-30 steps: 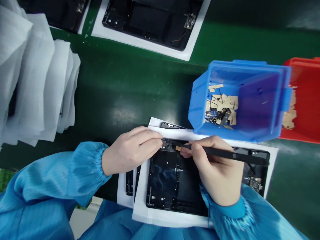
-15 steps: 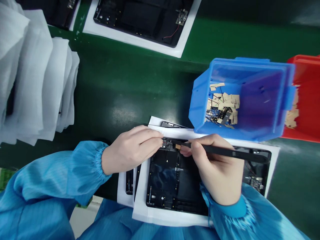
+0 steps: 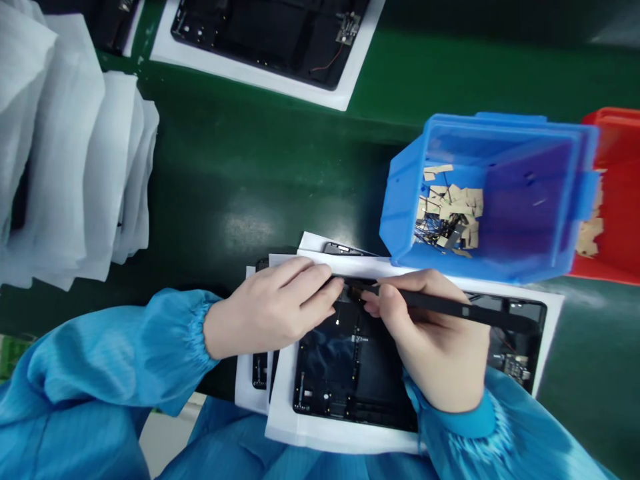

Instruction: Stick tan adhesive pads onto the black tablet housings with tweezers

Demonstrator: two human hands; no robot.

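Note:
In my right hand (image 3: 440, 347) is a pair of black tweezers (image 3: 467, 311), gripped between thumb and fingers. Their tips point left, at the upper edge of a black tablet housing (image 3: 383, 373). My left hand (image 3: 273, 310) reaches over that same edge from the left, its fingers bent and pressed together at the tips; what they hold, if anything, is hidden. A small gold-brown piece (image 3: 355, 293) shows between the two hands, near the tweezer tips. The housing lies open on a white foam sheet (image 3: 300, 430), above other sheeted housings.
A blue bin (image 3: 520, 263) with tan-backed pieces and thin black wires stands behind my right hand, beside a red bin (image 3: 617, 193). White foam sleeves (image 3: 75, 167) are stacked at the left. Another open housing (image 3: 270, 33) lies at the back of the green table (image 3: 240, 167).
My left hand has shifted right along the housing's upper edge, its fingertips now closer to the tweezer tips. My right hand keeps the tweezers almost in place. The view has moved slightly.

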